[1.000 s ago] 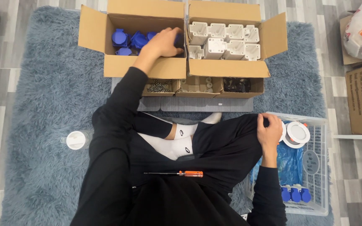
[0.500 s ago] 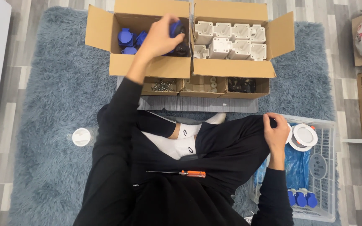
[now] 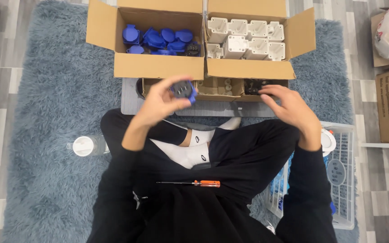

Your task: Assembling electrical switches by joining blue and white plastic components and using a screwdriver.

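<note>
Left hand [image 3: 160, 101] pulled back from blue-parts box [image 3: 158, 45], now gripping blue socket part [image 3: 183, 90]; right hand [image 3: 289, 108] off the knee, reaching forward.
Part held over the lap, just before the small-parts tray [image 3: 212, 87]. Right fingers loose, nothing held, at the tray's dark compartment; best to keep the part steady, face up, and pick one piece cleanly.

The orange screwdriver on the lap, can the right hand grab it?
Probably yes. The screwdriver lies bare on the lap, nothing covering it, and the right hand holds nothing, though it sits up by the low tray.
</note>
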